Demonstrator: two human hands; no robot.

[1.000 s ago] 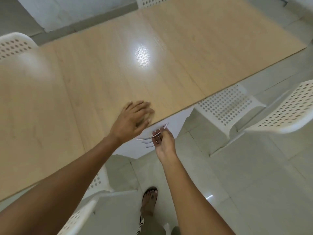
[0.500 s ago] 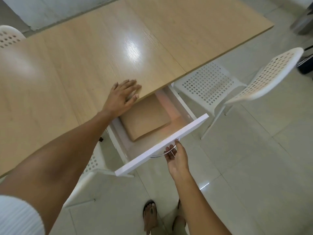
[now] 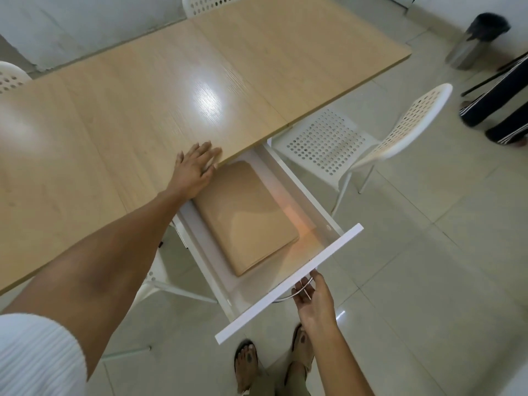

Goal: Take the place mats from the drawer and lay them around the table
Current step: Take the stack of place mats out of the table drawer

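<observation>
Drawer (image 3: 288,281): white, smooth laminate, rectangular, pulled well out from under the table edge; flat front panel, curved metal handle (image 3: 297,294) below it. Mats (image 3: 245,217): tan, matte, rounded corners, a flat stack lying inside the drawer toward its left wall, far end tucked under the tabletop.

Right hand (image 3: 313,300): fingers curled round the handle from beneath, grasping it. Left hand (image 3: 195,170): fingers straight and spread, palm flat on the table (image 3: 120,115) at its near edge, just above the mats; holds nothing.

Table: light wood-grain veneer, glossy, with a bright glare patch mid-surface; top in panels with visible seams.

Chair (image 3: 371,138): white plastic, perforated seat and back, thin legs, just right of the drawer. More white perforated chairs at the far edge, far left and under the left forearm.

Floor (image 3: 428,267): large pale glossy tiles. Wall pale, scuffed. Metal bin (image 3: 468,50) at upper right; beside it, a second person's dark striped trouser legs (image 3: 497,101).
</observation>
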